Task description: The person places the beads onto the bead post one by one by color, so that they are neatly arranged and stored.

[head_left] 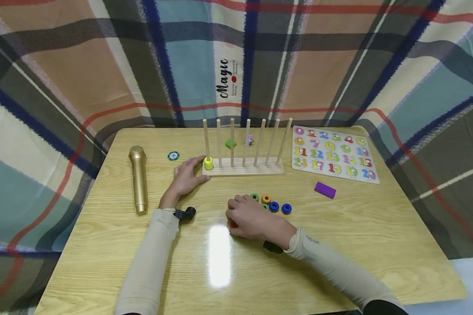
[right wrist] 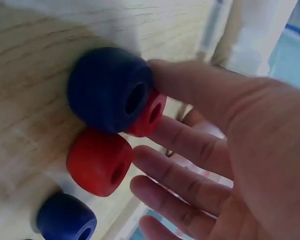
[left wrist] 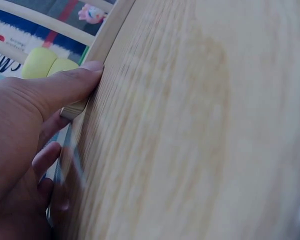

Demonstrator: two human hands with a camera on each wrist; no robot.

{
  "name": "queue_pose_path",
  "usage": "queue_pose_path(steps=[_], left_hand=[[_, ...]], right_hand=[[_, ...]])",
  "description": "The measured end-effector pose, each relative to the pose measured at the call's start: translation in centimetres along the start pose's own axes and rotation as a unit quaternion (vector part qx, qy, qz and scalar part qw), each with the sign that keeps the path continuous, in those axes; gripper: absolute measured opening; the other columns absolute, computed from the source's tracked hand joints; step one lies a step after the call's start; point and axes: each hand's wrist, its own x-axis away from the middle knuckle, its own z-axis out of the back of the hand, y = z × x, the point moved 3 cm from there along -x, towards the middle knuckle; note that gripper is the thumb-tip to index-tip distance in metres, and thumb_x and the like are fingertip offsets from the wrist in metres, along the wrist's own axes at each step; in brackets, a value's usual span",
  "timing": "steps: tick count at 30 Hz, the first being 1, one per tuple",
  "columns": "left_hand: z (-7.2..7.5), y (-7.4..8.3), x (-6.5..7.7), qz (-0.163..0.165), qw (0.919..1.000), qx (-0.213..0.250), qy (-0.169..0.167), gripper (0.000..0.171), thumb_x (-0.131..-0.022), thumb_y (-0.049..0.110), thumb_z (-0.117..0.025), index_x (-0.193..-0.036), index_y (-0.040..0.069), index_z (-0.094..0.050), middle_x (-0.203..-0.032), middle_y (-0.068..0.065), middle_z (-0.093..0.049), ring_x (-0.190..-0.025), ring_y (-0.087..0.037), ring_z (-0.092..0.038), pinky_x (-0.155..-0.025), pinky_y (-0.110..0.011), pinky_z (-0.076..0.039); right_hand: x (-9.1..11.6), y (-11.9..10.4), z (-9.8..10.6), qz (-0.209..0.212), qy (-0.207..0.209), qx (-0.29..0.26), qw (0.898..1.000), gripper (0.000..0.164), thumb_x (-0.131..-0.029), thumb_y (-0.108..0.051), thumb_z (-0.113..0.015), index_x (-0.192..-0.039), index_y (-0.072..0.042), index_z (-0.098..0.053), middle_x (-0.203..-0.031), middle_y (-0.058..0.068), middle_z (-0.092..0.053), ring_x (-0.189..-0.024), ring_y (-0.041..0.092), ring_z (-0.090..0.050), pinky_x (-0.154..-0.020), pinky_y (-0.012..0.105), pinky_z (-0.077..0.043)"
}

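Note:
My left hand (head_left: 187,177) grips the left end of a wooden peg stand (head_left: 244,169), thumb (left wrist: 77,82) along the front edge and other fingers behind the corner. Two yellow beads (left wrist: 47,64) are stacked on the leftmost peg; the other pegs are bare. In front of the stand, my right hand (head_left: 252,216) reaches over loose beads. The right wrist view shows its thumb touching a blue bead (right wrist: 110,90) and its index fingertip against a red bead (right wrist: 152,115) partly hidden behind. Another red bead (right wrist: 100,162) lies by the middle fingertip, with a blue bead (right wrist: 66,217) farther off.
Green (head_left: 254,197), orange (head_left: 266,199) and blue beads (head_left: 286,208) lie beyond the right hand. A purple cylinder (head_left: 325,190) and number board (head_left: 335,153) lie right. A gold microphone (head_left: 138,179) and round chip (head_left: 173,156) lie left. Behind the stand are a green piece (head_left: 230,144) and small figurine (head_left: 250,140).

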Motion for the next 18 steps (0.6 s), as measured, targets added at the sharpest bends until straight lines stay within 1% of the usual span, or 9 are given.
queue_pose_path(steps=[2,4,6,7,9,12,14,16,18], left_hand=[[-0.1,0.0,0.0,0.000,1.0000,-0.001,0.000,0.078,-0.099,0.028,-0.078,-0.166,0.012,-0.040,-0.169,-0.018,-0.041,-0.157,-0.040,-0.032,-0.118,-0.060,-0.014],[-0.2,0.0,0.1,0.000,1.0000,0.000,0.001,0.077,-0.099,0.028,-0.077,-0.166,0.012,-0.040,-0.169,-0.017,-0.041,-0.157,-0.040,-0.032,-0.118,-0.060,-0.014],[-0.3,0.0,0.2,0.001,1.0000,-0.001,0.002,0.078,-0.099,0.028,-0.078,-0.166,0.012,-0.040,-0.169,-0.017,-0.041,-0.157,-0.040,-0.032,-0.118,-0.060,-0.014],[-0.3,0.0,0.2,0.002,1.0000,-0.001,0.002,0.078,-0.099,0.028,-0.078,-0.166,0.012,-0.040,-0.169,-0.017,-0.040,-0.157,-0.040,-0.032,-0.118,-0.060,-0.014],[-0.2,0.0,0.3,0.004,1.0000,-0.004,0.002,0.078,-0.099,0.028,-0.078,-0.166,0.012,-0.040,-0.169,-0.017,-0.040,-0.157,-0.040,-0.031,-0.118,-0.060,-0.015],[-0.2,0.0,0.2,0.004,1.0000,-0.007,0.002,0.079,-0.099,0.028,-0.078,-0.165,0.011,-0.040,-0.169,-0.017,-0.040,-0.157,-0.040,-0.032,-0.118,-0.060,-0.016],[-0.1,0.0,0.1,0.004,1.0000,-0.006,0.002,0.079,-0.098,0.028,-0.079,-0.165,0.011,-0.041,-0.169,-0.017,-0.041,-0.157,-0.040,-0.032,-0.117,-0.059,-0.016],[0.0,0.1,0.0,0.004,1.0000,-0.002,0.002,0.079,-0.098,0.027,-0.079,-0.165,0.011,-0.041,-0.169,-0.017,-0.040,-0.157,-0.040,-0.032,-0.117,-0.059,-0.016],[0.0,0.1,0.0,0.003,1.0000,0.001,0.003,0.078,-0.098,0.027,-0.079,-0.165,0.011,-0.041,-0.169,-0.017,-0.041,-0.156,-0.040,-0.033,-0.116,-0.059,-0.017]], right_hand=[[0.0,0.1,0.1,0.004,0.010,0.000,1.000,0.025,-0.099,-0.044,-0.078,-0.096,-0.019,-0.075,-0.105,-0.001,-0.066,-0.096,0.018,-0.057,-0.098,0.040,-0.052],[-0.1,0.4,0.5,0.007,0.034,-0.016,0.999,0.026,-0.098,-0.042,-0.079,-0.098,-0.017,-0.075,-0.103,-0.001,-0.068,-0.093,0.017,-0.059,-0.093,0.038,-0.053],[-0.3,1.0,1.7,-0.001,0.063,-0.055,0.996,0.023,-0.099,-0.036,-0.079,-0.101,-0.014,-0.075,-0.100,0.000,-0.070,-0.087,0.015,-0.062,-0.083,0.034,-0.054],[-0.5,1.5,2.4,-0.007,0.083,-0.082,0.993,0.020,-0.099,-0.032,-0.079,-0.102,-0.012,-0.075,-0.098,0.000,-0.071,-0.084,0.014,-0.063,-0.079,0.032,-0.055],[-1.0,2.7,4.5,-0.023,0.117,-0.140,0.983,0.016,-0.100,-0.022,-0.078,-0.107,-0.008,-0.075,-0.099,0.003,-0.073,-0.084,0.014,-0.068,-0.075,0.028,-0.057],[-2.2,4.9,8.0,-0.058,0.173,-0.205,0.962,0.019,-0.101,-0.013,-0.075,-0.117,-0.003,-0.075,-0.110,0.008,-0.073,-0.093,0.019,-0.072,-0.079,0.028,-0.059],[-3.2,6.5,10.4,-0.078,0.215,-0.216,0.949,0.025,-0.102,-0.011,-0.074,-0.125,-0.002,-0.075,-0.118,0.012,-0.069,-0.101,0.025,-0.073,-0.085,0.032,-0.060],[-4.1,7.6,12.5,-0.090,0.264,-0.223,0.934,0.029,-0.101,-0.009,-0.074,-0.130,-0.002,-0.074,-0.122,0.014,-0.066,-0.104,0.027,-0.071,-0.090,0.035,-0.060],[-5.2,8.4,14.1,-0.099,0.293,-0.222,0.925,0.032,-0.102,-0.008,-0.073,-0.134,-0.003,-0.072,-0.125,0.015,-0.065,-0.107,0.028,-0.071,-0.093,0.037,-0.059]])
